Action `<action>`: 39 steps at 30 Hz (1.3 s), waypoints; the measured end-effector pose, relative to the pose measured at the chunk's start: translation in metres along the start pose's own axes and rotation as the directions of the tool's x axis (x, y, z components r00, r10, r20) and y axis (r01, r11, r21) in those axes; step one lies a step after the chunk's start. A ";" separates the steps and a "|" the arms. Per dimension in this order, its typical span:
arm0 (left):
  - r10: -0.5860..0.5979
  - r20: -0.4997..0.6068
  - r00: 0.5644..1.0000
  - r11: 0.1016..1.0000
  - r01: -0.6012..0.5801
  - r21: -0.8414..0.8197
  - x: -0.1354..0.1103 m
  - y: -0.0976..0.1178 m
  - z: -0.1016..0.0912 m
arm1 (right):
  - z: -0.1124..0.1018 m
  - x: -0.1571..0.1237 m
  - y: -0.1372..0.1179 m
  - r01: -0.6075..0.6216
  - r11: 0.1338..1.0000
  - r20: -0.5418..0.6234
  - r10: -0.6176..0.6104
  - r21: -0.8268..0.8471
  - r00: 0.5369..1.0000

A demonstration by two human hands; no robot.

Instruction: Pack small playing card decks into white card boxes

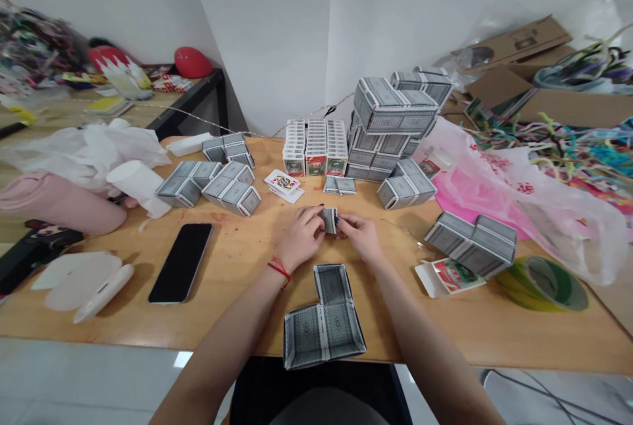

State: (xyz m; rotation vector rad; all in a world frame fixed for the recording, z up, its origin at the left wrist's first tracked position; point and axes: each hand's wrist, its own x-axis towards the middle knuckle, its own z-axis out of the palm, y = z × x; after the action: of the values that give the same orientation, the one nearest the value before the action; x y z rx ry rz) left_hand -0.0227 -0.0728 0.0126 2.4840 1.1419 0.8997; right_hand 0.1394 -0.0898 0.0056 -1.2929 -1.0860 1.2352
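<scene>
Between my two hands is a playing card (330,219) with a grey patterned back, held near the middle of the table. My left hand (301,237) has its fingers closed on the card's left side. On the opposite side, my right hand (357,234) pinches the right edge. An L-shaped open tray made of cards (326,326) lies between my forearms at the front edge. Beyond my hands are a few flat joined cards (340,185) and a small pile of face-up playing cards (283,182).
Card boxes (316,148) stand in rows at the back beside a tall stack of folded-card blocks (390,122). More blocks (230,188) sit left, near a phone (181,263) and pink bottle (59,201). To the right are green-yellow tape (544,283) and a plastic bag (524,188).
</scene>
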 end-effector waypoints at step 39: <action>0.010 -0.049 0.999 0.988 -0.003 0.156 -0.001 0.006 0.005 | -0.001 0.003 0.003 -0.120 0.993 0.012 0.120 0.015 0.993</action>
State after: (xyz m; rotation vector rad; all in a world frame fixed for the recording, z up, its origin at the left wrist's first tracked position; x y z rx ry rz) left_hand -0.0168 -0.0772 0.0109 2.6036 1.2666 0.9104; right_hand 0.1407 -0.0875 0.0025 -1.3569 -1.0166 1.3392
